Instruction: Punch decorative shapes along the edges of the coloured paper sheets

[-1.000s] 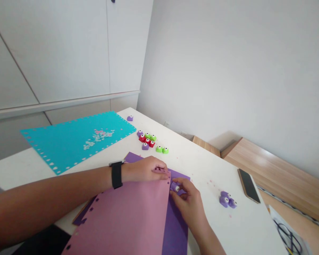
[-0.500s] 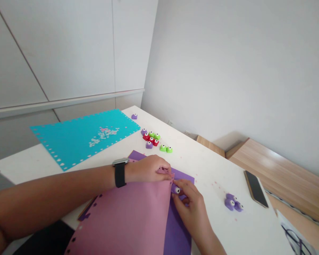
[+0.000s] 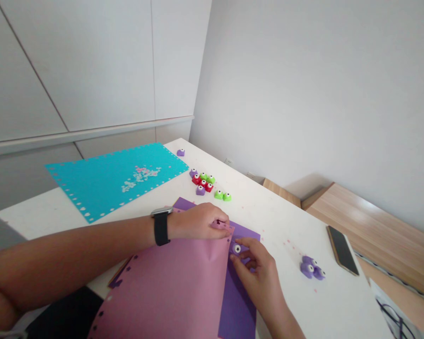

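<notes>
At the near edge of the desk (image 3: 279, 226), a pink card (image 3: 162, 287) lies across a purple card (image 3: 242, 301), with small notches punched along its rim. The left grip (image 3: 198, 222), a black watch (image 3: 160, 226) on its wrist, is clenched on the pink card's upper corner, pinning it so the sheet cannot slide. A small purple punch (image 3: 236, 248), white button up, sits right at that corner's edge, over the purple card, and the right grip (image 3: 257, 275) curls around it, fingers touching its sides; whether they are clamped or loose, I cannot tell. Further out, a teal card (image 3: 116, 179) with notched edges lies flat, with pink and white paper bits (image 3: 140, 176) scattered on it. Red, green and purple punches (image 3: 202, 181) stand grouped beyond the hands, out of their way, with a lone punch (image 3: 180, 152) past them. Three more purple punches (image 3: 311, 268) sit to the right, near a phone (image 3: 342, 249).
</notes>
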The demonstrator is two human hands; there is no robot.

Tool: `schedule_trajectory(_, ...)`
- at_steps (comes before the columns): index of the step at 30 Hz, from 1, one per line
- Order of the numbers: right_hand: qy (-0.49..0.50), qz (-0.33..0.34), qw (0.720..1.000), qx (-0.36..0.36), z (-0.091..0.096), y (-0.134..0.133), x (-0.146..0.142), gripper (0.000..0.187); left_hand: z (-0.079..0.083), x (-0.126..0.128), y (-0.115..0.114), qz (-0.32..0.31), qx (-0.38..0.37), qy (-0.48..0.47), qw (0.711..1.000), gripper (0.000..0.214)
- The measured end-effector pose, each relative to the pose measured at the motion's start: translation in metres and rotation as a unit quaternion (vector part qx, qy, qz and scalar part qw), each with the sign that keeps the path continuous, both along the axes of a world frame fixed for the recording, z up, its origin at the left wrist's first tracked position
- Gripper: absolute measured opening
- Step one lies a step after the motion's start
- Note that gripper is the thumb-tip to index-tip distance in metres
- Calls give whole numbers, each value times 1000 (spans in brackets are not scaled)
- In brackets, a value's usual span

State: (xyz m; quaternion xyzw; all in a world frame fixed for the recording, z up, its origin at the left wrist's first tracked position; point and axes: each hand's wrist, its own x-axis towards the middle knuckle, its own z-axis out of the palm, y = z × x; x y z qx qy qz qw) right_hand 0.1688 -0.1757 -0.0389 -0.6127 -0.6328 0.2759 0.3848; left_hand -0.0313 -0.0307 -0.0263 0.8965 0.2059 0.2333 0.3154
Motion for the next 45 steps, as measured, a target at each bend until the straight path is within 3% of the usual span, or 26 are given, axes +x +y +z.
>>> schedule_trajectory(18, 31, -15, 999, -23, -4, 0, 3, 29, 4, 0, -1, -3, -59, -5, 998, 31)
schedule_trajectory(45, 26, -1, 1000, 4, -2, 0, 5, 26, 3, 0, 0, -20, -98, -21, 995, 32)
